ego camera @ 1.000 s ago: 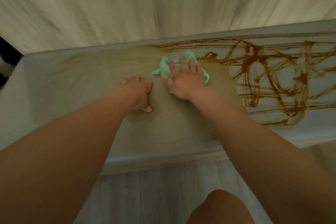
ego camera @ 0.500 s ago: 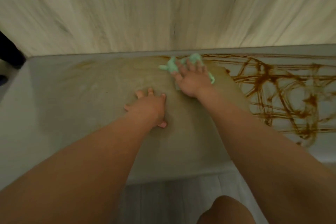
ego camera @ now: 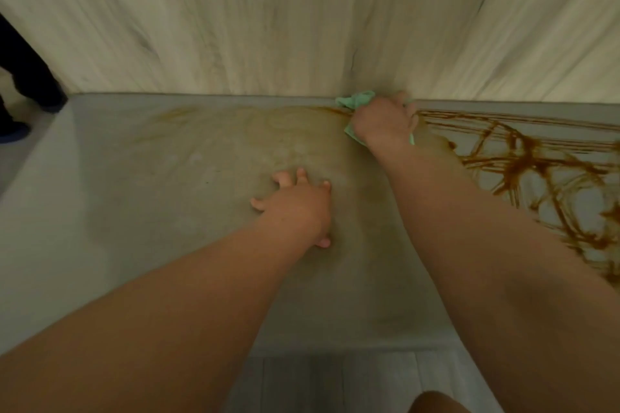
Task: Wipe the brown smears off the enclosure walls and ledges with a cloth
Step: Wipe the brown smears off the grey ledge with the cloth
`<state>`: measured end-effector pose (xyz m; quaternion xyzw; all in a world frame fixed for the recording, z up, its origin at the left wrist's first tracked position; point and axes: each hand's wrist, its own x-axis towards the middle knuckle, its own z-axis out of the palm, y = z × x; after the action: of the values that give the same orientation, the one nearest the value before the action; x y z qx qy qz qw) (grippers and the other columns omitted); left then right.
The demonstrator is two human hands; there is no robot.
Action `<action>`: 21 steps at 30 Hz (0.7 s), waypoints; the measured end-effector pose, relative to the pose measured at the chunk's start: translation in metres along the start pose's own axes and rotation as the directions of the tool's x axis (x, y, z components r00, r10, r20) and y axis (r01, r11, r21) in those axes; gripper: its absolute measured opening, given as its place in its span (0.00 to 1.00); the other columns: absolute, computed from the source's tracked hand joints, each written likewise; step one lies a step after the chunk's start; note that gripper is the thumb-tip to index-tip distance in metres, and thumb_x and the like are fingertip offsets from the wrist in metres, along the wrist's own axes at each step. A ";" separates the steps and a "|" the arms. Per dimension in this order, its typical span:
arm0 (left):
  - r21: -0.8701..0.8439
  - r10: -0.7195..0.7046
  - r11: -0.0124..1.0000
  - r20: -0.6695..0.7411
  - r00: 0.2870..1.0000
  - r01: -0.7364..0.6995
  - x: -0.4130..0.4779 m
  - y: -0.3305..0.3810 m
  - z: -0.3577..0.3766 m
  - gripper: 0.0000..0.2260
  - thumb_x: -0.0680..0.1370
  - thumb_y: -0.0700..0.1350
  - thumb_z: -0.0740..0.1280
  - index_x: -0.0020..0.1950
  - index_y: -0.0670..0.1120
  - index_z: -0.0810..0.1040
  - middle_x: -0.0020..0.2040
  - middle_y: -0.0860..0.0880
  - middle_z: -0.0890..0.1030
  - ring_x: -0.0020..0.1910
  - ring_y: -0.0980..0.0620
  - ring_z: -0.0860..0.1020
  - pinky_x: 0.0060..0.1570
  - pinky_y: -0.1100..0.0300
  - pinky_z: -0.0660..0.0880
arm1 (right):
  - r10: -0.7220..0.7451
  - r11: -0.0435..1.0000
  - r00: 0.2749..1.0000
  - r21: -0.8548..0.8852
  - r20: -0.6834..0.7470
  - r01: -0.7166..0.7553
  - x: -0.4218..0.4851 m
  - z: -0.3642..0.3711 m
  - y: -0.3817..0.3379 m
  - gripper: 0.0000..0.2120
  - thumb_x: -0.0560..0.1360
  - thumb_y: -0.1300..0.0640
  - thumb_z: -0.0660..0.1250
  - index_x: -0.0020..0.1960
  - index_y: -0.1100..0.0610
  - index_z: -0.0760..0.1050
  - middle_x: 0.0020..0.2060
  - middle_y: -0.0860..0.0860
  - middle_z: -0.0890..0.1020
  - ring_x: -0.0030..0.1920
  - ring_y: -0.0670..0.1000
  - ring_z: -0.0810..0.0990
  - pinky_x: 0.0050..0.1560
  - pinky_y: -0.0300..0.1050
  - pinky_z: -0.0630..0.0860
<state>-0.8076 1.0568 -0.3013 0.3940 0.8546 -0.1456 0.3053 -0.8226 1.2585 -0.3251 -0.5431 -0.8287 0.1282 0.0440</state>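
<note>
A grey ledge (ego camera: 134, 198) runs across the view below a pale wood-grain wall (ego camera: 268, 17). Dark brown smears (ego camera: 523, 157) cover the ledge's right part; the middle carries only a faint tan haze. My right hand (ego camera: 382, 124) presses a green cloth (ego camera: 355, 100) flat against the ledge's back edge, where it meets the wall, at the left end of the smears. My left hand (ego camera: 295, 208) rests on the ledge with fingers spread, nearer to me and left of the cloth.
A person's dark trouser leg and shoe (ego camera: 20, 90) stand on the floor past the ledge's left end. Grey floor planks (ego camera: 335, 382) lie below the ledge's front edge, and my knee (ego camera: 439, 402) shows at the bottom.
My right hand has slid the cloth away from me, up to the back edge by the wall. My left hand has stayed planted on the ledge. The view has tilted down and shifted left.
</note>
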 end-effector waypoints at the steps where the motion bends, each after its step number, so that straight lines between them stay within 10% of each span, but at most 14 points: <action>1: -0.001 0.001 1.000 -0.003 1.000 -0.001 0.000 0.000 0.000 0.49 0.75 0.56 0.77 0.84 0.59 0.45 0.84 0.48 0.39 0.81 0.32 0.41 0.66 0.19 0.60 | -0.007 1.000 1.000 -0.001 0.012 0.007 -0.001 0.002 -0.009 0.22 0.80 0.50 0.57 0.70 0.57 0.76 0.74 0.58 0.66 0.74 0.67 0.60 0.74 0.60 0.59; 11: 0.004 -0.007 1.000 -0.018 1.000 0.007 0.002 0.001 0.004 0.48 0.75 0.56 0.77 0.84 0.60 0.46 0.84 0.48 0.40 0.80 0.31 0.40 0.66 0.19 0.60 | -0.701 0.687 0.659 0.011 0.273 0.726 -0.029 0.007 -0.003 0.24 0.85 0.40 0.55 0.80 0.39 0.62 0.81 0.47 0.60 0.80 0.57 0.58 0.78 0.54 0.56; 16: 0.009 -0.029 1.000 -0.012 1.000 0.029 0.007 0.002 0.007 0.50 0.76 0.56 0.76 0.84 0.60 0.43 0.84 0.49 0.37 0.80 0.31 0.38 0.67 0.19 0.58 | -0.344 0.919 0.918 -0.132 0.196 0.372 -0.001 -0.009 0.068 0.29 0.84 0.37 0.48 0.83 0.43 0.52 0.84 0.52 0.52 0.82 0.59 0.51 0.81 0.59 0.49; 21: 0.047 -0.010 0.999 -0.046 0.999 0.012 0.014 0.000 0.011 0.50 0.75 0.59 0.75 0.84 0.59 0.43 0.84 0.46 0.39 0.81 0.31 0.41 0.68 0.19 0.58 | -0.400 0.894 0.886 -0.112 0.236 0.433 -0.047 -0.002 0.076 0.30 0.84 0.36 0.48 0.84 0.41 0.46 0.84 0.52 0.47 0.83 0.59 0.45 0.82 0.59 0.43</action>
<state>-0.8101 1.0593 -0.3189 0.3997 0.8599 -0.1583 0.2754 -0.7357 1.2445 -0.3396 -0.3374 -0.9337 0.1041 -0.0599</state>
